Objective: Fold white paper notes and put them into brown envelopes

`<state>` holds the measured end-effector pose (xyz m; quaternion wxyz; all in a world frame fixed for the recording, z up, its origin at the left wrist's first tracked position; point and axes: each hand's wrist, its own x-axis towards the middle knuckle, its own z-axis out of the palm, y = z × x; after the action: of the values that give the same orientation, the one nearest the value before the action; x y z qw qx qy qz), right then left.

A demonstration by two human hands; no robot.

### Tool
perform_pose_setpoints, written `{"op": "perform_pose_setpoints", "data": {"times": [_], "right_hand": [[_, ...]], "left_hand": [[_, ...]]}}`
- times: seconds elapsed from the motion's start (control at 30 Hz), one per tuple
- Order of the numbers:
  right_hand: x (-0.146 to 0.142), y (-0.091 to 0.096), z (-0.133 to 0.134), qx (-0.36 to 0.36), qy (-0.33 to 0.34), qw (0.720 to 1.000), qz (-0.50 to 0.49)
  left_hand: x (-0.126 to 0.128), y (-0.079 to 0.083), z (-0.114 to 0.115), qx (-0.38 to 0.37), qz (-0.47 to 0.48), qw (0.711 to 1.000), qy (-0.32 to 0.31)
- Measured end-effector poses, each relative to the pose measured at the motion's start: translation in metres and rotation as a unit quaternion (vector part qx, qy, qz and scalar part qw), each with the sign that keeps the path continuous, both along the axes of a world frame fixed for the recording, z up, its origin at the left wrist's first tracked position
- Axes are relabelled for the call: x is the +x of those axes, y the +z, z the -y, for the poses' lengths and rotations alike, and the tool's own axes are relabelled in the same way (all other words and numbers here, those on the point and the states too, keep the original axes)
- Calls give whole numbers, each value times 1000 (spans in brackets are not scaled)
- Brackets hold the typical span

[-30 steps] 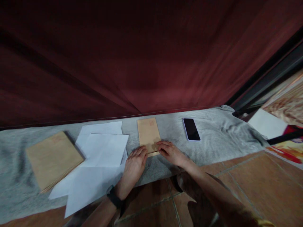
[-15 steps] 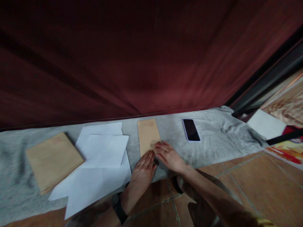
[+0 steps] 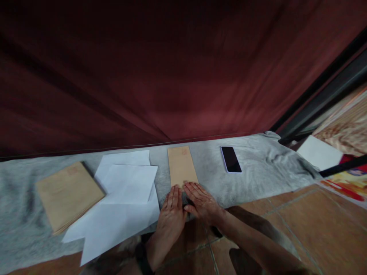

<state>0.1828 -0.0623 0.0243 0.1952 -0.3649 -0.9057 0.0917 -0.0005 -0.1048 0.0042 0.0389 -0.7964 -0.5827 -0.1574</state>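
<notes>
A narrow brown envelope (image 3: 181, 165) lies lengthwise on the grey cloth (image 3: 258, 172), its far end near the curtain. My left hand (image 3: 171, 211) lies flat, fingers stretched out, with the fingertips on the envelope's near end. My right hand (image 3: 201, 202) rests flat beside it, fingers spread and touching the same near end. Neither hand grips anything. A black band is on my left wrist.
White paper sheets (image 3: 123, 191) lie spread to the left, and a stack of brown envelopes (image 3: 69, 194) lies further left. A dark phone (image 3: 231, 159) lies face up to the right. A dark red curtain (image 3: 172, 76) hangs behind. Brown floor tiles (image 3: 301, 225) are in front.
Both hands have slid toward me along the envelope, from either side of its near end to close together on that end. The camera view has shifted slightly.
</notes>
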Motion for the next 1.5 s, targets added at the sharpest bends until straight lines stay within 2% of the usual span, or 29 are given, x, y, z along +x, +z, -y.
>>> {"op": "perform_pose_setpoints", "data": {"times": [0.2,0.63,0.73,0.9,1.0,1.3,1.4,1.5], "right_hand": [[12,-1,1,3,-21,999,31],[32,-7,13,28,-123,990,55],[20,-2,18,32,-158,986,30],[-19,10,30,-2,-101,995,22],[-32,10,33,-17,-119,992,34],[-26,-9,36,88,-234,968,36],[-30,-12,36,85,-265,959,52],[-36,-10,35,65,-283,954,70]], "left_hand": [[3,4,5,4,5,999,33],[9,18,7,-6,26,997,66],[11,18,5,-3,13,998,60],[4,16,3,2,3,1000,23],[-2,15,1,7,29,1000,1],[-12,20,5,-7,61,998,17],[-17,19,3,-2,96,995,8],[-20,23,-6,-39,156,987,23]]}}
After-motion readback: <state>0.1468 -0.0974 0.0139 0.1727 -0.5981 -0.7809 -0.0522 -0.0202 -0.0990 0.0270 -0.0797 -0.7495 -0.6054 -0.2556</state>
